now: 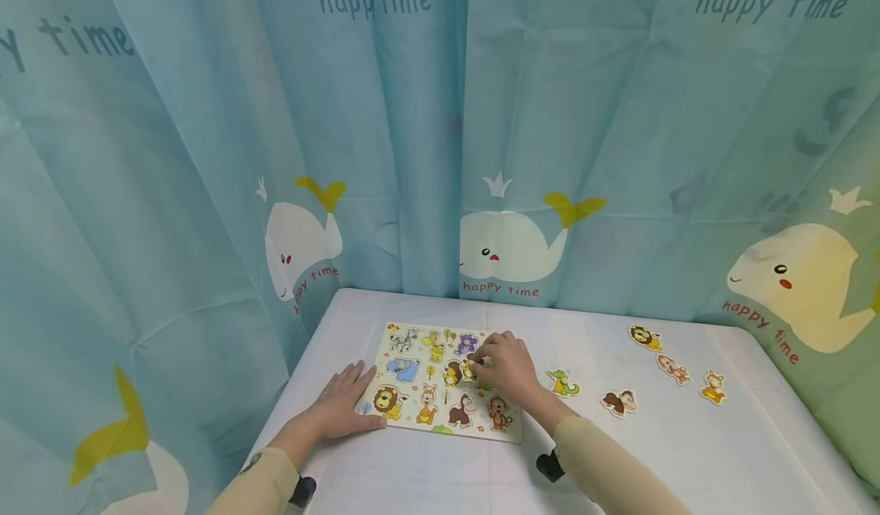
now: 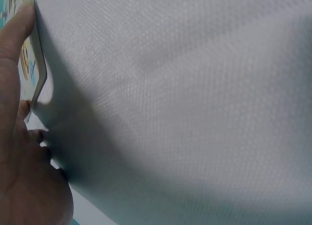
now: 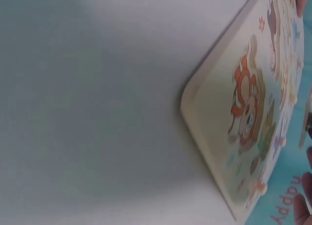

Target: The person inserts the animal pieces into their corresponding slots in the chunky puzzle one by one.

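A flat animal puzzle board [image 1: 412, 421] lies on the white-covered table, showing a zebra, giraffe, elephant, lion and other animals. My left hand [image 1: 338, 406] rests at its left side, fingers extended along the edge and thumb at the near left corner. In the left wrist view the thumb [image 2: 18, 30] touches the board's edge. Over the board's right part, my right hand [image 1: 507, 366] pinches a small yellowish puzzle piece [image 1: 470, 370], mostly hidden by the fingers. The right wrist view shows that piece [image 3: 307, 115] edge-on, apart from the board.
Loose animal pieces lie right of the board: a crocodile [image 1: 564, 383], a brown ape [image 1: 620, 403], a lion [image 1: 645, 338], a monkey [image 1: 672, 369] and a kangaroo [image 1: 713, 387]. A blue whale-print curtain [image 1: 426, 156] hangs behind the table [image 1: 440, 477].
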Demonstrator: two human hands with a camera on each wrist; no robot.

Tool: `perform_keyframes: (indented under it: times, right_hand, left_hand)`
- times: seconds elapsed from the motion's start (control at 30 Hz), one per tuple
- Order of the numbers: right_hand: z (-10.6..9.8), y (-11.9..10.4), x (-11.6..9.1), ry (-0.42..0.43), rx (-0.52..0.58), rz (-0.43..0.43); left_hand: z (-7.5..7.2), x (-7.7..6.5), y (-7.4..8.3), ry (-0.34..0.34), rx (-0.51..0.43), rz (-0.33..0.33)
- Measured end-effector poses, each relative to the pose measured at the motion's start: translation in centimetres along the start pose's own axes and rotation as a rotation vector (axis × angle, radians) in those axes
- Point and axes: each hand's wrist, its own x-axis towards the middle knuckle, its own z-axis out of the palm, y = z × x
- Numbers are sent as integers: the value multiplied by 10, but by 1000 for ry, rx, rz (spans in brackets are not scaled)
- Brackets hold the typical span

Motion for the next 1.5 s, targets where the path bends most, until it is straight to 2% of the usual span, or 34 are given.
perform_keyframes:
  times: [0.33,0.97,1.5]
  right_hand:
    - [12,-13,6,-58,11,12]
    - [31,-22,12,-73,-37,10]
    - [35,-23,12,-51,-47,-8]
  left_hand:
    - [-2,-1,3,-11,8,-8]
    - [2,1,-2,11,6,17]
    - [-3,-3,4,3,-7,-3]
